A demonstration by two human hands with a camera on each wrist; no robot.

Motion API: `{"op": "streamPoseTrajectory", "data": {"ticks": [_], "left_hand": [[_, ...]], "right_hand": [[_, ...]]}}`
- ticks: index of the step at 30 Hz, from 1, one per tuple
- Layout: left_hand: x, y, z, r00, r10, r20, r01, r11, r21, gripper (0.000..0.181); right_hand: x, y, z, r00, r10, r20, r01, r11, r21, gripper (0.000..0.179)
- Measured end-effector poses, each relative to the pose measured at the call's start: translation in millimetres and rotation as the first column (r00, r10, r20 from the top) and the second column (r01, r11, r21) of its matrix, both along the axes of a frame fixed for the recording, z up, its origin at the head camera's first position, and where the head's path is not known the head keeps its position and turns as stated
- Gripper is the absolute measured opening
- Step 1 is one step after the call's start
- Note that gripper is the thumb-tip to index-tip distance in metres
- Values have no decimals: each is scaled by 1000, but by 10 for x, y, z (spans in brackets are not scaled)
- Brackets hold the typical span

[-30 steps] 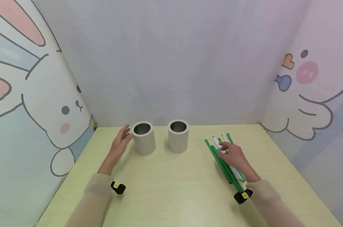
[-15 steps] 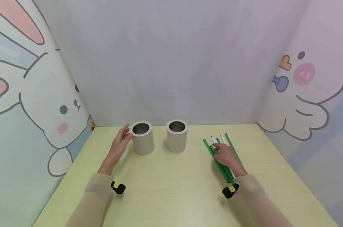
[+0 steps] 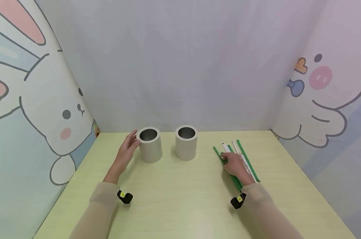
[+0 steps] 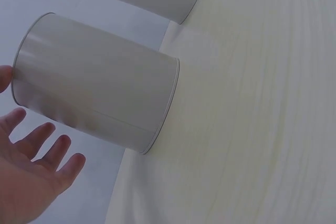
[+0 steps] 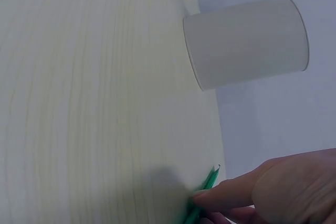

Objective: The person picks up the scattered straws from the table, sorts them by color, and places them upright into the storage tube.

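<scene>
Two white cylindrical containers with dark grey insides stand upright near the back of the table. Beside the left container (image 3: 150, 147), my left hand (image 3: 125, 154) is raised, its fingers spread and its thumb at the rim. In the left wrist view the fingers (image 4: 71, 169) are relaxed and grip nothing. Farther right lies a loose bundle of long thin green and white sticks (image 3: 249, 159), some printed. My right hand (image 3: 234, 165) is over the bundle's left side. The right wrist view has its thumb and fingers pinching a green stick (image 5: 210, 178); the stick's lower part is hidden.
The right container (image 3: 186, 146) stands a short way from the left one, between it and the sticks. A pale wooden table (image 3: 174, 199) lies under everything. A grey curtain (image 3: 180, 66) hangs behind, with cartoon-printed panels on both sides.
My right hand has moved left and slightly down across the bundle, and its fingers have closed at the left green stick. More of the white sticks shows. My left hand has stayed beside the left container.
</scene>
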State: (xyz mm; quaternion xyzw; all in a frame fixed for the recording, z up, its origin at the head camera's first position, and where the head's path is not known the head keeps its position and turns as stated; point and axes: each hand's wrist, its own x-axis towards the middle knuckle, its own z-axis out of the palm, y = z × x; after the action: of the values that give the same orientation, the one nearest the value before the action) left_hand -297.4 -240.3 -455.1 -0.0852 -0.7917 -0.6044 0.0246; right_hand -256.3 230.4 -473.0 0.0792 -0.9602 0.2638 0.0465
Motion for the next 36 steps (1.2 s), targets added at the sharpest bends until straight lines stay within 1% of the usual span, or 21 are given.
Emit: {"op": "streamPoseTrajectory", "data": {"ticks": [2,4,8,11,14,17,21,24,26,31,36], "left_hand": [[0,0,1,1000,-1,2,1,1000,1,69],[-5,-3,0,1000,-3,4,3,1000,0,69],[0,-10,2,1000,-5,11,5,1000,2,69],[0,-14,-6,1000,-7,19,7,1000,-1,69],[3,-16,-19,1000,-9,23,9,1000,-6,69],[9,-16,-30,1000,-10,13,10,1000,-3,70],[-5,-14,-30,1000,-8,11,8,1000,-4,70],[-9,-7,-25,1000,-8,15,8,1000,3,70],[-7,4,-25,1000,-12,11,12,1000,21,69],[-26,30,-36,999,-33,6,33,997,76,67],[-42,42,-36,999,-40,6,39,995,92,67]], "right_hand": [[-5,1,2,1000,5,16,-5,1000,-5,50],[-17,2,6,1000,6,16,-7,1000,12,48],[-51,4,20,1000,0,10,-1,997,83,37],[-65,-5,36,1000,-13,21,10,993,120,29],[-70,-15,48,999,-26,37,21,992,122,27],[-75,-5,51,999,-13,44,8,994,109,27],[-104,62,42,998,21,56,-25,998,59,31],[-115,107,59,998,25,58,-26,1000,12,34],[-104,116,98,998,22,60,-20,999,-34,35],[-77,96,221,997,37,67,-25,984,-174,36],[-60,28,311,998,36,47,-24,970,-240,37]]}}
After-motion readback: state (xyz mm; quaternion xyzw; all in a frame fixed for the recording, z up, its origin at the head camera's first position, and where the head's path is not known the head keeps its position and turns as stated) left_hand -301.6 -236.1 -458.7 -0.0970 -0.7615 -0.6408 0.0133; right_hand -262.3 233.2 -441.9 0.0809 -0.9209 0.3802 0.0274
